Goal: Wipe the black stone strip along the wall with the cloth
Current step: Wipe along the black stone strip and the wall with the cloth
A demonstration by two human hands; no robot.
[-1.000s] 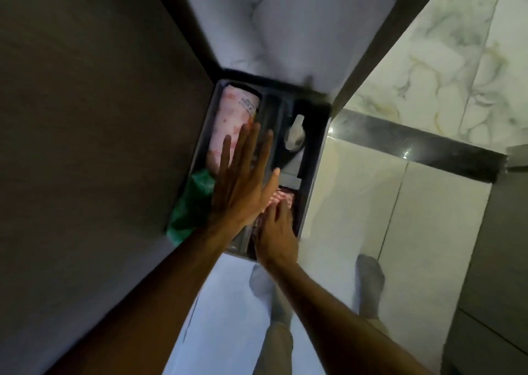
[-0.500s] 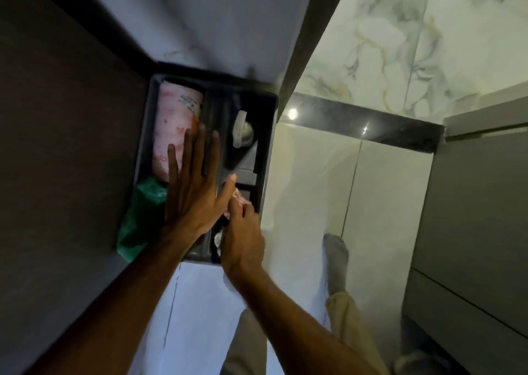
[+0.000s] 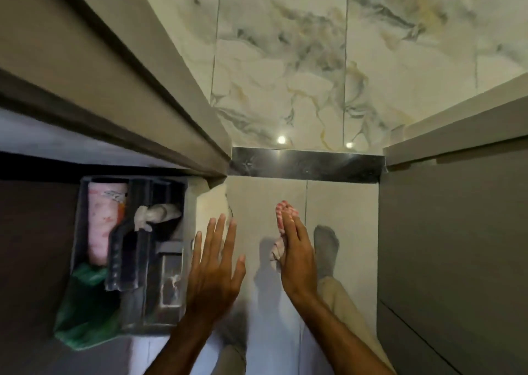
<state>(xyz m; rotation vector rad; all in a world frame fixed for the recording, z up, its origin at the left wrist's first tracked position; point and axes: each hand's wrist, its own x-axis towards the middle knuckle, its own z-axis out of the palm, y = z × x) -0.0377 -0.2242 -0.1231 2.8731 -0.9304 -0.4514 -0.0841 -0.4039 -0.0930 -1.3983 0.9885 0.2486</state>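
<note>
Head view, left to right. At your far left an open drawer [image 3: 188,203] holds a pink roll [image 3: 103,226] along its left side, a green bag [image 3: 83,311] spilling over its near corner, and a pale rag [image 3: 154,214] lying across the dividers. Nothing of yours touches the drawer.

Your left arm comes up from the bottom edge, forearm angled up and to the right. Your left hand [image 3: 213,271] is flat, back toward the camera, fingers [image 3: 218,231] straight and spread, thumb out to the right. It grips nothing and hangs over the pale floor tile just right of the drawer's edge; whether it touches anything cannot be told.

Your right arm rises from the bottom right, forearm slanting up and left. Your right hand [image 3: 295,257] is turned edge-on, fingers together and extended, pressed around the cloth [image 3: 284,217]. The red-and-white cloth shows past the fingertips and bunches below the palm on the left. It is held over the floor tile, apart from the wall.

Beyond both hands, the strip [image 3: 307,167] runs across the base of the marble wall [image 3: 285,60], between the drawer unit and the grey cabinet [image 3: 451,231] on your right. The cloth is near it but not touching.
</note>
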